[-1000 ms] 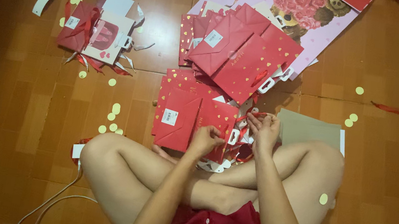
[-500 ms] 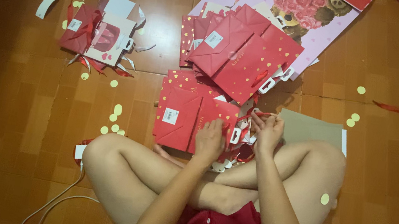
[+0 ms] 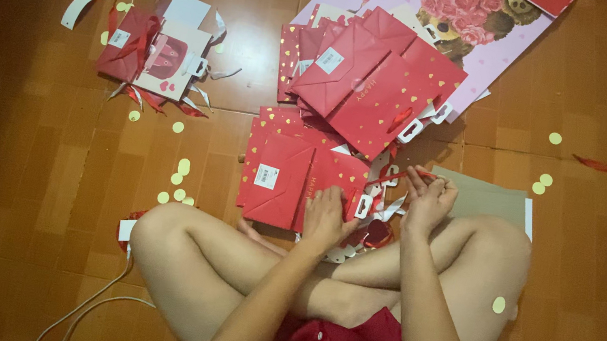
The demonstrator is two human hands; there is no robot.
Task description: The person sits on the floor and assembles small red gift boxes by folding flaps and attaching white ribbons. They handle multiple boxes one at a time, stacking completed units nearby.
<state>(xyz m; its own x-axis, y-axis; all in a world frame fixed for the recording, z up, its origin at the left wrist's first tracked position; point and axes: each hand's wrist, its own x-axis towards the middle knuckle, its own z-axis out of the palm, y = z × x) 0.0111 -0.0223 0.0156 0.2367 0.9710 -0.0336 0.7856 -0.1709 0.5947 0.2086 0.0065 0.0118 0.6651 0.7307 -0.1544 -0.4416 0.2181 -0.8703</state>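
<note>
I sit cross-legged on a wooden floor. A flat red paper gift bag (image 3: 293, 181) with gold hearts and a white tag lies in front of my knees. My left hand (image 3: 328, 220) presses down on its right edge, fingers curled. Just to the right, my right hand (image 3: 428, 198) pinches a thin red ribbon (image 3: 394, 176) that runs left toward the bag's white handle piece (image 3: 364, 206). A second heap of flat red bags (image 3: 371, 83) lies farther out.
A pink sheet with a bear and roses (image 3: 461, 16) lies at the top. A small pile of red and white bags (image 3: 149, 54) sits at the left. A brown envelope (image 3: 491, 200) rests by my right knee. Pale round paper dots (image 3: 182, 167) litter the floor. A white cable (image 3: 87, 307) runs at lower left.
My left hand has shifted slightly right along the bag's edge. My right hand has lifted a little and pulled the red ribbon taut.
</note>
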